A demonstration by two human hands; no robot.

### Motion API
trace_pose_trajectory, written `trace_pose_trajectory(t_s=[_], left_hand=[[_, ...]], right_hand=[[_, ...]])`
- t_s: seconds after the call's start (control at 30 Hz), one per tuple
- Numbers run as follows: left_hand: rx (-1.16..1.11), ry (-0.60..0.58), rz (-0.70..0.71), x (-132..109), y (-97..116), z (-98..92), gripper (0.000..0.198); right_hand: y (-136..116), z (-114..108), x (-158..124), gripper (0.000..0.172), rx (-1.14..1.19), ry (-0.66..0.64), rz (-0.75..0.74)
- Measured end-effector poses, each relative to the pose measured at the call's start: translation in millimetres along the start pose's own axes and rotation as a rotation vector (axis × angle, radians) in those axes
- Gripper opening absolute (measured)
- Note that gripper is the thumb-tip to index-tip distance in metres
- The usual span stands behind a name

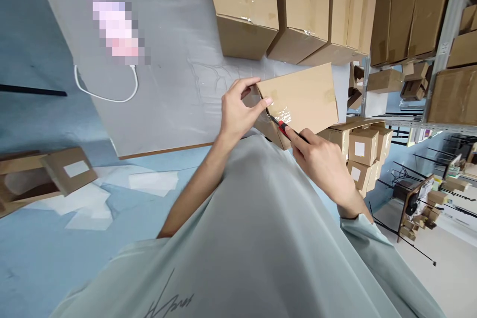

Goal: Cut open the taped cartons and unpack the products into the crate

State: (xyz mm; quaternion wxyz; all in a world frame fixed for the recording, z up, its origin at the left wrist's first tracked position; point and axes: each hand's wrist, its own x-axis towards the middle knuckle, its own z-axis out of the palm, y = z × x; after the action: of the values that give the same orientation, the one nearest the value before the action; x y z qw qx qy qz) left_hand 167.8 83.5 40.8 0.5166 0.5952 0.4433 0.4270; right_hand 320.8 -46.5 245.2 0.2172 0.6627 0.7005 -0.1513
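A small cardboard box [305, 92] lies tilted at the table's near edge, close against my body. My left hand [241, 109] grips its left end, fingers at the far corner and thumb on the top edge. In my right hand [322, 159] is a utility knife [285, 127] with a red and black handle. Its tip touches the left edge of the box, beside a strip of clear, shiny tape [283, 114]. The blade's point is too small to make out.
Several larger cardboard boxes [246, 35] stand along the back of the grey table [167, 84]. A white cable [108, 101] lies at left by a blurred patch. An open carton [69, 171] and white sheets [89, 203] are on the blue floor. Stacked boxes [361, 151] and shelving stand right.
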Motion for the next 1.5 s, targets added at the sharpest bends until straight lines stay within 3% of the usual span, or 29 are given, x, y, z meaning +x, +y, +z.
trace_pose_trajectory(t_s=[0.13, 0.3, 0.47, 0.67, 0.9, 1.23, 1.5], left_hand=[[-0.003, 0.029, 0.017, -4, -2, 3.9, 0.068], [-0.022, 0.031, 0.009, -4, -4, 2.8, 0.073], [-0.051, 0.028, -0.014, -5, -5, 1.3, 0.075], [-0.027, 0.004, -0.038, -2, -3, -2.9, 0.079], [-0.007, -0.007, -0.058, -2, -1, -6.1, 0.078], [-0.032, 0.008, -0.078, -4, -1, -5.2, 0.083], [-0.056, 0.011, -0.085, -6, -2, -5.7, 0.085]], right_hand=[[13, 6, 5, 0.054, 0.057, 0.056, -0.042], [36, 42, 0, 0.049, 0.304, 0.229, -0.122], [51, 77, -18, 0.045, 0.596, 0.433, -0.069], [62, 104, -3, 0.041, 0.757, 0.475, -0.147], [61, 104, -7, 0.045, 0.604, 0.443, -0.133], [37, 91, -14, 0.049, 0.426, 0.383, -0.034], [50, 93, -8, 0.050, 0.586, 0.346, -0.155]])
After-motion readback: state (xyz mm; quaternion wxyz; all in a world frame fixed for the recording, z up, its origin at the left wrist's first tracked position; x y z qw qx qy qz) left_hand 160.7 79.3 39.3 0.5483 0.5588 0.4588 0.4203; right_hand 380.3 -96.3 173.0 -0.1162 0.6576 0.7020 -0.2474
